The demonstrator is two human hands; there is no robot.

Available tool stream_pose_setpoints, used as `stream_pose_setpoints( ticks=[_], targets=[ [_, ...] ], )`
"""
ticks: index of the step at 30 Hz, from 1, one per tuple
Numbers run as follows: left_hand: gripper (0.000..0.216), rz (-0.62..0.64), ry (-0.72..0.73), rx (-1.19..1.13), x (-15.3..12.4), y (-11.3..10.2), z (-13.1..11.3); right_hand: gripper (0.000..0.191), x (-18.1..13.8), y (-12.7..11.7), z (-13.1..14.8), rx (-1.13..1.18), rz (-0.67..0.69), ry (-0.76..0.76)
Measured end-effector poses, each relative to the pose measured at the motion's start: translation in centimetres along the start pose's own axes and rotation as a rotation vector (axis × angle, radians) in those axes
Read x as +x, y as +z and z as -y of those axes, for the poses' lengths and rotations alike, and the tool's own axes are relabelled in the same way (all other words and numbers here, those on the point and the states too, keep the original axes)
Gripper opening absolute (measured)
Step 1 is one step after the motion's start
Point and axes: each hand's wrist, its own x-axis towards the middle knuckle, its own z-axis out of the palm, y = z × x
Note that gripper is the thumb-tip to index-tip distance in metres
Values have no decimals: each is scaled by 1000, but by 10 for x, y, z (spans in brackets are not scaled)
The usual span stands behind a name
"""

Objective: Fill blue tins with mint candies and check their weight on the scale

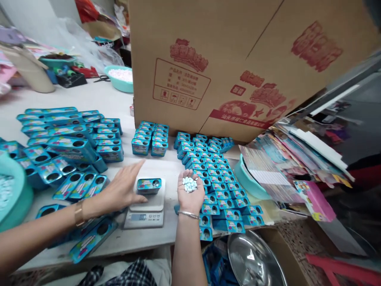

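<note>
Item 1: left fingers (136,168), spread, thumb held well away from the rest, around the near-left side of item 3; contact cannot be told

Item 2: right fingers (185,173), loosely curled at the tips, palm up and cupped, not closed over the load

Item 3: one blue, printed, rectangular box (149,186) with a round hole in its upper face; just right of the left fingers, left of the right fingers; hole shows something pale, possibly pellets

Item 4: silver-and-white plastic digital scale (146,219) beneath item 3, right of the left fingers; digits too small to read surely

Item 5: small heap of pale blue-white pellets (189,184), lying in the palm below the right fingertips

Item 6: loose pile of blue boxes with dark round holes (73,147), left of the left fingers, on the white surface (119,244)

Item 7: ordered rows of similar blue boxes (218,178), right of the right fingers

Item 8: round teal plastic basin (25,192) of pale pellets, far left of the left fingers

Progress, as judged: item 3 seems mid-work, palm load not yet placed; item 6 looks unfilled and left to do; item 7 may be finished, judged by its order alone, contents too small to confirm
</note>
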Motion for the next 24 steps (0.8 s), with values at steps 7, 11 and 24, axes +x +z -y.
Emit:
stream_pose_setpoints(
  ticks=[7, 11, 24],
  targets=[
    [118, -127, -76, -33, -12, -49, 8, 22, -4, 5, -4, -33, 12, 5],
    [112, -96, -119, -18, -21, -51, 15, 22, -5, 9, -10, -58, 3, 13],
    [105, -59, 22, 49, -22, -23, 25, 19, -5, 7, -15, -169, 47, -34]
  ],
)
